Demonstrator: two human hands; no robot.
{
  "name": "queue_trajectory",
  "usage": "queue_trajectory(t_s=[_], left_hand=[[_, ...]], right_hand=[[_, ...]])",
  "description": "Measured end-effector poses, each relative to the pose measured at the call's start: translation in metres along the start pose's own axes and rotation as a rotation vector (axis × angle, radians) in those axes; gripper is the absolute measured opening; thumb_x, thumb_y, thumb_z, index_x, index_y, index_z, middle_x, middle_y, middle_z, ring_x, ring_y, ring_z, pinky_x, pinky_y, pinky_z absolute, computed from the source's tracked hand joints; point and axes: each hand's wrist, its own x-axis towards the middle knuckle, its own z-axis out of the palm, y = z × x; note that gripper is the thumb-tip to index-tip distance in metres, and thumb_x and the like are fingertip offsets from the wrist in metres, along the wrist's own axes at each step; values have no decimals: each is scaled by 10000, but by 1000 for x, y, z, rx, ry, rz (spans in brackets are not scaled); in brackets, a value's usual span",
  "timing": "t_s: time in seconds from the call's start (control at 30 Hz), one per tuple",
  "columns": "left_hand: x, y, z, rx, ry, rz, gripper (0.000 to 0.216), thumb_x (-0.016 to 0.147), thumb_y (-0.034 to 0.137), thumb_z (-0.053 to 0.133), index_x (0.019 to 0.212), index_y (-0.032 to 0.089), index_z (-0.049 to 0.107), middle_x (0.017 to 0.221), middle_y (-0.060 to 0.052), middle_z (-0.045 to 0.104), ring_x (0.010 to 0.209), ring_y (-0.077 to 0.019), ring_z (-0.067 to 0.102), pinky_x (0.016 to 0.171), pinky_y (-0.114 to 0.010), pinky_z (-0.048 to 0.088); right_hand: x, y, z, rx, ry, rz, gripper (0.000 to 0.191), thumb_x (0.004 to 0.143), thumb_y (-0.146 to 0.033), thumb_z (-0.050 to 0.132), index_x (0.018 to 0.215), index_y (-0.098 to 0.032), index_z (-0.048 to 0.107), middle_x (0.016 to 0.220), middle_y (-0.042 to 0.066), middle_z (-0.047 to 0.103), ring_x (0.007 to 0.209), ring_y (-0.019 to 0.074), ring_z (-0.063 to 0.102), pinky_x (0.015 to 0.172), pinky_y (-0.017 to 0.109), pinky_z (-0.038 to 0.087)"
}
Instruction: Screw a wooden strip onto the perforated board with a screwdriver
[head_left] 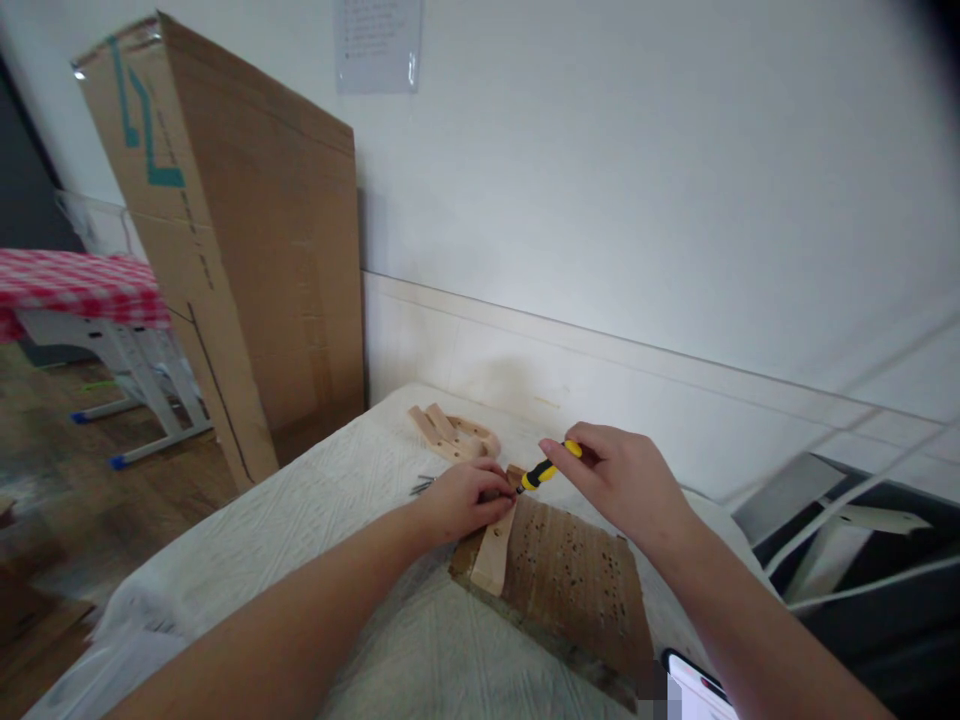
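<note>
My right hand (619, 475) is closed around the yellow and black handle of a screwdriver (541, 474), which tilts down to the left. Its tip meets a pale, curved wooden piece (493, 555) lying along the left side of a thick wooden board (574, 570). The board's top is pitted with many small holes. Curled fingers of my left hand (471, 495) grip the wooden piece right beside the screwdriver tip; whether they also pinch a screw is hidden. Several metal screws (422, 485) lie just left of that hand.
More pale wooden parts (454, 432) with holes lie at the back of the white-clothed table (300, 530). A phone (697, 685) is at the board's lower right. A tall cardboard box (277, 270) stands left, against the wall (637, 200). Black items and a white cable (847, 500) are at right.
</note>
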Motion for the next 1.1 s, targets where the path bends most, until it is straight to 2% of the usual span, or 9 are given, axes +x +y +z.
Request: queue_trajectory(t_s=[0.13, 0.3, 0.37, 0.43, 0.53, 0.6, 0.77, 0.93, 1.1], left_hand=[[0, 1, -1, -16, 2, -6, 204, 858, 269, 522, 912, 166, 690, 971, -71, 626, 906, -161, 564, 835, -291, 442], [1, 2, -1, -25, 4, 0, 198, 859, 271, 522, 888, 173, 690, 954, -65, 630, 907, -161, 562, 839, -295, 440], [1, 1, -1, -25, 3, -1, 202, 860, 276, 520, 891, 173, 690, 958, -66, 629, 905, -161, 562, 835, -294, 442], [1, 0, 0, -23, 1, -9, 205, 861, 284, 518, 894, 179, 692, 970, -65, 627, 900, -161, 562, 830, -296, 442], [1, -1, 1, -35, -5, -13, 201, 857, 290, 526, 884, 183, 693, 967, -63, 629, 880, -160, 563, 815, -296, 447], [1, -1, 1, -43, -3, -19, 198, 853, 289, 529, 873, 180, 693, 956, -63, 631, 868, -158, 565, 803, -293, 451], [2, 0, 0, -65, 8, -48, 172, 815, 260, 555, 853, 170, 696, 954, -67, 638, 875, -162, 573, 818, -299, 455], [3, 0, -3, -153, 0, -91, 276, 749, 96, 454, 839, 181, 701, 962, -49, 650, 923, -156, 581, 877, -305, 446], [3, 1, -3, -148, -6, -98, 265, 720, 93, 479, 833, 184, 700, 969, -44, 648, 930, -165, 580, 878, -316, 447]], right_hand=[[0, 4, 2, 111, 18, -44, 341, 901, -436, 438, 935, -193, 674, 806, 56, 671, 727, 173, 617, 677, 305, 449], [-1, 10, -5, 168, -75, -141, 398, 933, -352, 368, 1241, -177, 549, 946, 93, 667, 844, 189, 625, 763, 336, 475], [0, 11, -7, 167, -109, -161, 384, 942, -336, 332, 1185, -169, 579, 904, 81, 673, 822, 181, 627, 749, 320, 474], [0, 10, -8, 96, -110, -117, 387, 939, -381, 334, 921, -177, 663, 744, 55, 663, 698, 175, 617, 647, 301, 460], [1, 9, -3, -61, -47, -26, 479, 916, -470, 364, 616, -192, 613, 572, 39, 607, 561, 172, 576, 546, 300, 408], [2, 9, 0, -63, -12, -14, 463, 912, -475, 376, 672, -191, 652, 639, 55, 655, 613, 187, 611, 583, 311, 433], [2, 10, 3, 167, 11, -14, 351, 906, -400, 430, 1030, -176, 670, 968, 88, 708, 834, 200, 657, 762, 339, 493], [1, 7, 1, 210, 5, -35, 349, 907, -388, 421, 1055, -184, 663, 926, 84, 702, 746, 184, 636, 719, 354, 503], [0, 4, 1, 206, 26, -7, 338, 893, -396, 439, 1037, -183, 659, 915, 83, 700, 707, 175, 622, 661, 336, 499]])
